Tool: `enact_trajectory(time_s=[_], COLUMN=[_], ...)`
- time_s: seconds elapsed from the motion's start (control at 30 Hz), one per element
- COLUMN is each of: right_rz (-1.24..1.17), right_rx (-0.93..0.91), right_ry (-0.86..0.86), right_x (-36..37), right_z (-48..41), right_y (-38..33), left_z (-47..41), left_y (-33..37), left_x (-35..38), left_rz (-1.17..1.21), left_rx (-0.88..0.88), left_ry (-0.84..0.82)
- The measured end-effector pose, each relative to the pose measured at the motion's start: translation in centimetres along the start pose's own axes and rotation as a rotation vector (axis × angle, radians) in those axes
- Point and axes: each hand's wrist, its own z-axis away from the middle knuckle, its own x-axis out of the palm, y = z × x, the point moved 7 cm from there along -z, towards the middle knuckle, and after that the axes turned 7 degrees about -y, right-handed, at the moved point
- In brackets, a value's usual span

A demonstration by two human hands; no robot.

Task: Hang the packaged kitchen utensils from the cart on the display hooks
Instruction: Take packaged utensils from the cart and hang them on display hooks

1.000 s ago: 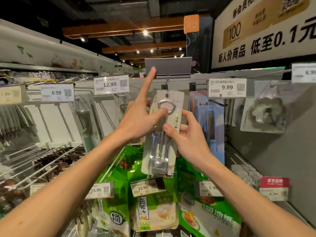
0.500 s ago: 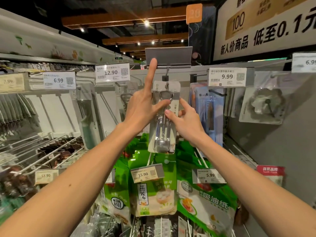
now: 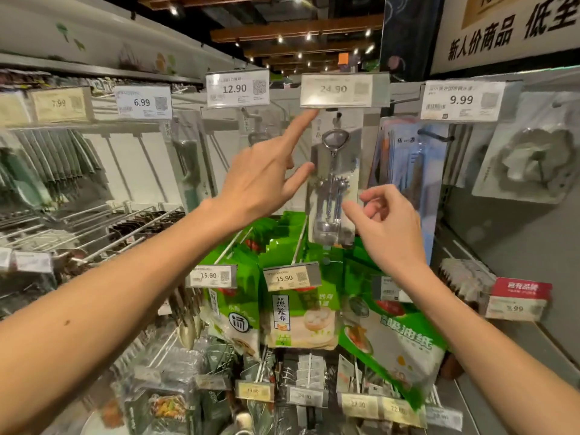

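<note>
A packaged metal corkscrew (image 3: pixel 333 183) in a clear blister pack hangs on a display hook (image 3: pixel 338 116) under the 24.90 price tag (image 3: pixel 343 90). My left hand (image 3: pixel 266 171) is just left of the pack, fingers spread; its index finger points up at the tag's lower edge and its thumb lies near the pack's left side. My right hand (image 3: pixel 384 224) hovers at the pack's lower right with loosely curled fingers, holding nothing. The cart is not in view.
Neighbouring hooks carry a 12.90 item (image 3: pixel 254 133), a blue pack (image 3: pixel 408 171) and a flower-shaped item (image 3: pixel 530 158) under a 9.99 tag. Green bags (image 3: pixel 301 309) hang below. Long bare hooks (image 3: pixel 125 227) jut out at left.
Both hands have let go of the corkscrew pack, which now hangs on the hook. The price tag has flipped down over the hook. My right hand has dropped lower.
</note>
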Motion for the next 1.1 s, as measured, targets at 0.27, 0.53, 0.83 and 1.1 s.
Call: enact_trajectory(time_s=[0.27,0.53,0.83,1.1], right_rz=[-0.242,-0.102,-0.113,-0.048], right_rx=[0.026,-0.028,-0.152,-0.179], right_ry=[-0.351,-0.866,-1.292,-1.479], right_x=[11.0,31.1,49.8,63.7], right_z=[12.9,29.8,48.4,56.3], right_y=[-0.7,-6.0,-18.5,-25.0], left_z=[14.5,40.9,70.7,85.4], left_y=[-3.7,-12.1,-20.2,-30.3], left_x=[-2.5,-8.9,-21.5,-26.2], left_rz=[-0.106,-0.232,-0.082,0.192], left_rx=[0.009,-0.378,-1.046,-1.512], left_ry=[-0.345,-0.701,-0.704,-0.37])
